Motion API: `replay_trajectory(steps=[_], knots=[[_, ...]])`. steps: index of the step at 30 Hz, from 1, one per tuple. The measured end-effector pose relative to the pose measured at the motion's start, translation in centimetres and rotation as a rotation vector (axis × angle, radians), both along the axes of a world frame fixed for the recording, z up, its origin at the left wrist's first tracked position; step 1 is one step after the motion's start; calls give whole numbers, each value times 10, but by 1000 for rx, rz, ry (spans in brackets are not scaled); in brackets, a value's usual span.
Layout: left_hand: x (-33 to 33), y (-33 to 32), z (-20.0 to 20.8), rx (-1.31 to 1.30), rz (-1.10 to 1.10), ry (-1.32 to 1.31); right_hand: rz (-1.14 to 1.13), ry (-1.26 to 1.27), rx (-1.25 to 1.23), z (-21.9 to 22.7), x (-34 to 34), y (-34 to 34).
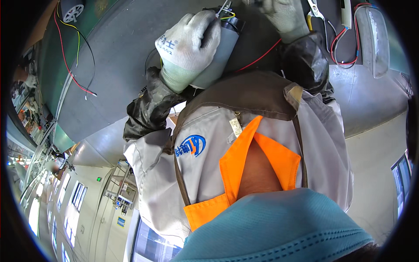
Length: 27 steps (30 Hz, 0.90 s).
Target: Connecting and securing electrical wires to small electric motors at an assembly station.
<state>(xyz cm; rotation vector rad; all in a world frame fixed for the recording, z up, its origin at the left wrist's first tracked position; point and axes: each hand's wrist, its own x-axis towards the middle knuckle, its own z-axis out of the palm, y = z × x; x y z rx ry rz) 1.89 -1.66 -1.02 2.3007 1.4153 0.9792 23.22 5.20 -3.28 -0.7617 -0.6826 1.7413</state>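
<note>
My left hand (192,43), in a white coated glove, lies over a grey cylindrical motor (224,52). Its fingers are curled and closed at the motor's far end, where yellow-green and black wires (228,17) run out from under the fingertips. Beside these, a thin pale strip (224,8) sticks up. My right hand (281,15), also gloved, reaches the top edge of the picture to the right of the motor. Its fingers are cut off or blurred there, so their grip is hidden. A red wire (262,56) runs along the dark table (118,65) between the motor and my right forearm.
Another grey motor (72,11) with loose red, yellow-green and black wires lies at the far left. To the right are cutters with yellow-and-white handles (315,11), a white tool with a red-and-black cable (346,15) and a clear plastic box (375,41). The table's near edge touches my apron (235,94).
</note>
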Motion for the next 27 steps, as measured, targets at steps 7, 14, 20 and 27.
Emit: replay_trajectory(steps=[7, 14, 20, 27], knots=[[-35, 14, 7, 126, -163, 194, 472, -225, 25, 55, -33, 0], [-28, 28, 27, 83, -472, 497, 271, -207, 1, 37, -13, -12], [-13, 3, 35, 97, -341, 885, 252, -56, 92, 28, -62, 25], [-18, 24, 46, 44, -306, 468, -396, -2020, 530, 18, 76, -75]])
